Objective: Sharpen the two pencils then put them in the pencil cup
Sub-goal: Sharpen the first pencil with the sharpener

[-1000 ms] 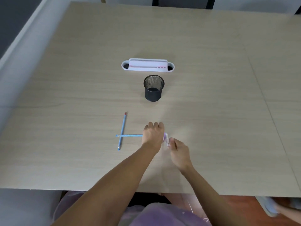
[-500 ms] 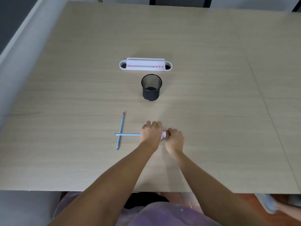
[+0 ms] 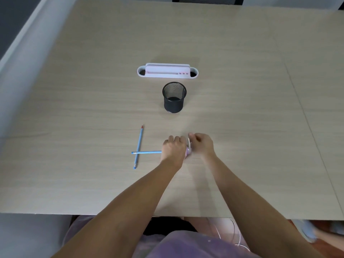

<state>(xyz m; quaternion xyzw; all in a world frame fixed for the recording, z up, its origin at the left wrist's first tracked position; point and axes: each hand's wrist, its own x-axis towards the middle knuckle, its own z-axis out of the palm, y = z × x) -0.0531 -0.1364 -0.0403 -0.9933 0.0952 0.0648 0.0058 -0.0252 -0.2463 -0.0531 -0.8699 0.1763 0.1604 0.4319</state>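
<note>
While the left hand grips one thin, light, snappable pencil near its tip, the right hand pinches the small sharpener.

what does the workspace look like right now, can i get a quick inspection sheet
surface: pale wooden table, seam lines on the right side
job's things: one blue pencil lies loose on the table; second pencil lies across it, its other end under the left hand; black mesh cup upright, looks empty; small pink sharpener between the hands
clutter: white and pink desk organiser behind the cup
hands: left hand closed over the second pencil; right hand at the sharpener, grip unclear
cables: thin white cord on the lap
surroundings: grey wall on the left, someone's foot on the floor at right
</note>
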